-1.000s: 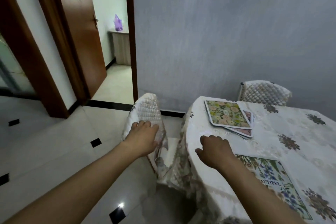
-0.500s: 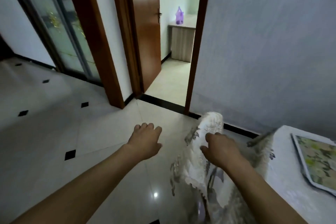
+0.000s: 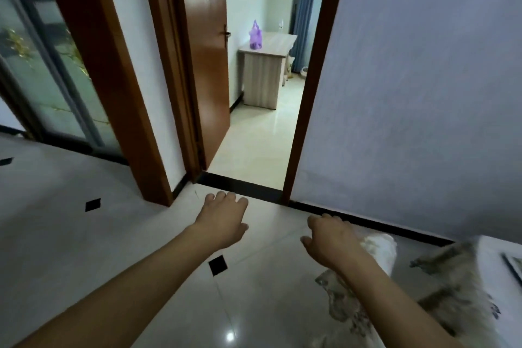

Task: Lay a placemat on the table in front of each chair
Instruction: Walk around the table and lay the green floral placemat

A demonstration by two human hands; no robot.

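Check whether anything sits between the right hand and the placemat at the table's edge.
The right hand hangs empty over the covered chair back. That chair back and the tablecloth's draped edge lie between it and the placemat, barely visible at the frame's right edge.

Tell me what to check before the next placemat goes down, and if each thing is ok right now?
1. Left hand free to pick up a mat: ok, it is open, holding nothing, over bare floor.
2. Right hand free: ok, its fingers are loose and nothing is in them, above the covered chair back.
3. A placemat within sight: not ok, only a sliver of one shows at the right edge.
4. Table in view for placing: not ok, just its corner shows, blurred.
5. Chair pushed in properly: cannot tell, most of it is hidden by the arm.
6. Floor clear to step: ok as far as the view shows.
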